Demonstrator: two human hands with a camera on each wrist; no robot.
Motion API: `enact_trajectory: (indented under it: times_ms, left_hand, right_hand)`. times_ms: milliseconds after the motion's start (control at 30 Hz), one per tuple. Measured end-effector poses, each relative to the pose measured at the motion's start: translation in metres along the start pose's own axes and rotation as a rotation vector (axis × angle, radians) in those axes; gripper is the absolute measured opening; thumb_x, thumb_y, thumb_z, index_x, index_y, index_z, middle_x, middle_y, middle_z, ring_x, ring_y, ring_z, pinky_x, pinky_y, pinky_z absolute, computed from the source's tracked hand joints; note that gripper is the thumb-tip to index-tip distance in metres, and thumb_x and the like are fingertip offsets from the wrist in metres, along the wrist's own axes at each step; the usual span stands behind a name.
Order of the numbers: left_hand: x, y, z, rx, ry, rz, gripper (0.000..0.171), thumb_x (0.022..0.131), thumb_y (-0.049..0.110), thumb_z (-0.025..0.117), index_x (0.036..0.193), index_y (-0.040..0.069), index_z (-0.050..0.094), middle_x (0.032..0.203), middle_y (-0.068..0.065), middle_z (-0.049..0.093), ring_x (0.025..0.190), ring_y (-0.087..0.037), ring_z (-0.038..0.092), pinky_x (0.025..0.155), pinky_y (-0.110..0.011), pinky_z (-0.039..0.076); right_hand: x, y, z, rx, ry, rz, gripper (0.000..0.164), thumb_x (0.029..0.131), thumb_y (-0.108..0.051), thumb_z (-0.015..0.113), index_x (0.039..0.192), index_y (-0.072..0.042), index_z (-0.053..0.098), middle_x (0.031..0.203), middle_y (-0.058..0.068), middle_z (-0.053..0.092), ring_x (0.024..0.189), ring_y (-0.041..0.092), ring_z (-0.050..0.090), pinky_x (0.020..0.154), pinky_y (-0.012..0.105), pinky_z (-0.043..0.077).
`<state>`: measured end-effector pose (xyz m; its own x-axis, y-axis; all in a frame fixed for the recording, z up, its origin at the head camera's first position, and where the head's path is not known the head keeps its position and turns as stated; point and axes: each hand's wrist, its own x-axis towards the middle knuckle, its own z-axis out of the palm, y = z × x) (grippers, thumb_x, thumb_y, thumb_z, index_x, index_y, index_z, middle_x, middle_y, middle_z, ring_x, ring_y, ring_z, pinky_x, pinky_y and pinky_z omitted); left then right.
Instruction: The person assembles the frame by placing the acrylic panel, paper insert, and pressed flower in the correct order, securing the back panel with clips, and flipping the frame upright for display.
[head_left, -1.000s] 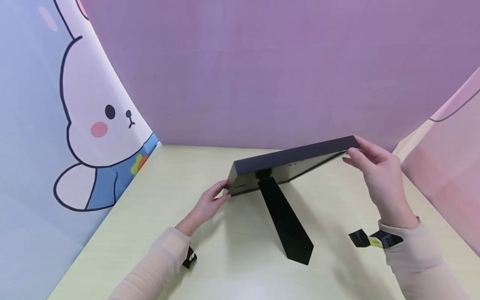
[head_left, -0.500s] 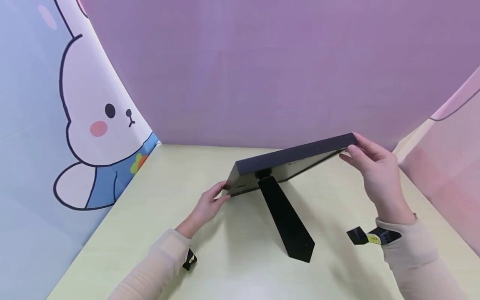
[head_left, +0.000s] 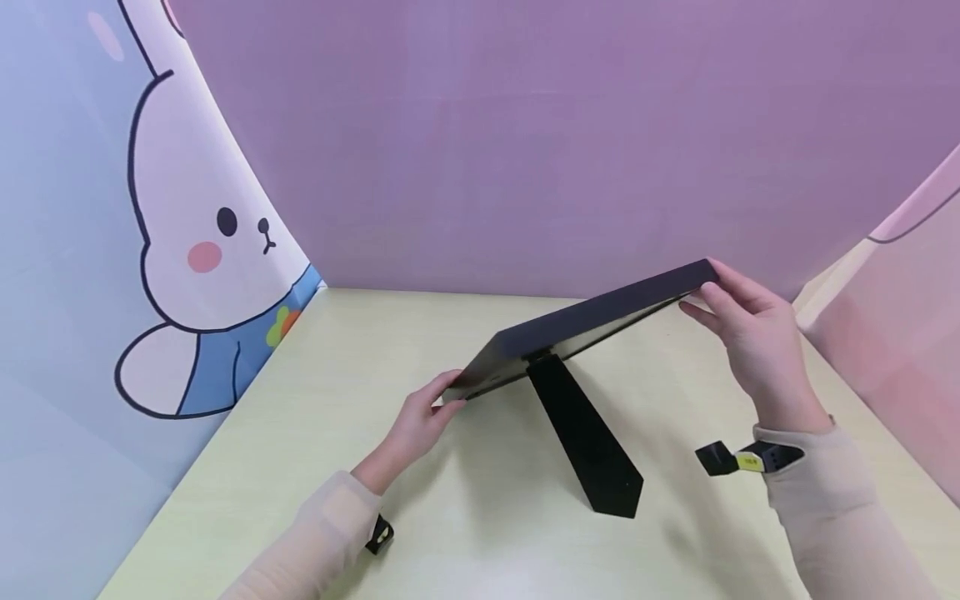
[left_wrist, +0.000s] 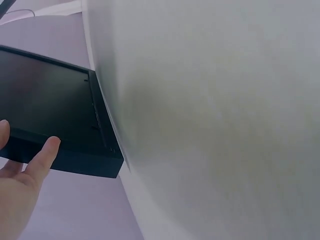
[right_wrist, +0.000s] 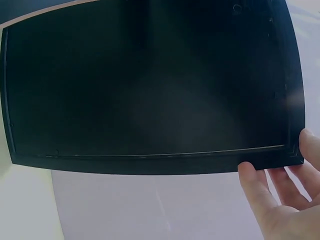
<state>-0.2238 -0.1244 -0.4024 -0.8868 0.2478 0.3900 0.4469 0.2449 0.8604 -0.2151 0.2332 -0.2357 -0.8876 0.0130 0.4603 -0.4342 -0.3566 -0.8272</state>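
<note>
A black picture frame (head_left: 611,307) is held tilted above the table, its right end higher than its left. Its black easel stand (head_left: 588,442) is swung out from the back and points down toward the near side. My left hand (head_left: 412,427) pinches the lower left corner between thumb and fingers. At the upper right corner, my right hand (head_left: 761,350) grips the edge, thumb on the near side. Both wrist views show the dark back panel of the frame (right_wrist: 150,95) inside its raised border. The front of the frame is hidden.
A pale wooden table (head_left: 247,500) lies below, with shadows of the arms and frame on it. Behind stands a purple wall panel (head_left: 555,150). A rabbit-print panel (head_left: 67,333) borders the left side, a pink one (head_left: 900,333) the right.
The frame tilts more steeply now, its right end slightly raised and its left end a little lower. The stand has shifted slightly right. Both hands keep their hold.
</note>
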Motion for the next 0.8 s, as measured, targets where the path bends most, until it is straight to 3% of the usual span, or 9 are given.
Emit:
enact_trajectory:
  times_ms: [100, 233, 400, 600, 800]
  left_hand:
    - [-0.004, 0.001, 0.002, 0.009, 0.003, 0.016, 0.042, 0.084, -0.01, 0.059, 0.123, 0.002, 0.054, 0.121, -0.021, 0.055, 0.096, -0.033, 0.057, 0.064, -0.028, 0.053]
    - [-0.009, 0.005, 0.003, 0.021, -0.013, 0.028, 0.041, 0.084, -0.007, 0.06, 0.124, 0.004, 0.054, 0.117, -0.02, 0.057, 0.079, -0.031, 0.059, 0.049, -0.024, 0.047]
    - [-0.015, 0.009, 0.005, 0.046, -0.038, 0.095, 0.04, 0.084, -0.003, 0.063, 0.122, 0.008, 0.056, 0.112, -0.016, 0.06, 0.082, -0.027, 0.061, 0.057, -0.023, 0.051]
    - [-0.022, 0.013, 0.01, 0.154, -0.043, 0.212, 0.042, 0.082, -0.002, 0.066, 0.122, 0.007, 0.055, 0.111, -0.014, 0.062, 0.085, -0.021, 0.063, 0.063, -0.022, 0.052]
    - [-0.029, 0.02, 0.016, 0.256, -0.095, 0.265, 0.041, 0.082, 0.004, 0.068, 0.121, 0.012, 0.056, 0.097, -0.005, 0.066, 0.072, -0.009, 0.061, 0.061, -0.017, 0.049]
  right_hand:
    - [0.003, 0.002, -0.002, 0.029, 0.003, 0.015, 0.036, 0.087, 0.009, 0.053, 0.123, 0.005, 0.055, 0.107, 0.012, 0.065, 0.09, 0.021, 0.064, 0.081, 0.033, 0.049]
    - [0.008, 0.004, -0.005, 0.082, 0.017, 0.041, 0.036, 0.088, 0.009, 0.053, 0.123, 0.004, 0.056, 0.105, 0.013, 0.065, 0.09, 0.022, 0.064, 0.081, 0.033, 0.049]
    - [0.012, 0.007, -0.009, 0.144, 0.031, 0.071, 0.036, 0.088, 0.008, 0.053, 0.123, 0.003, 0.057, 0.105, 0.013, 0.065, 0.09, 0.024, 0.064, 0.081, 0.034, 0.049]
    - [0.017, 0.01, -0.014, 0.21, 0.027, 0.093, 0.034, 0.089, 0.008, 0.051, 0.123, 0.004, 0.057, 0.102, 0.015, 0.065, 0.09, 0.025, 0.064, 0.081, 0.035, 0.049]
    - [0.021, 0.013, -0.019, 0.281, 0.032, 0.106, 0.034, 0.089, 0.009, 0.051, 0.121, 0.003, 0.058, 0.105, 0.014, 0.064, 0.092, 0.024, 0.063, 0.079, 0.034, 0.05]
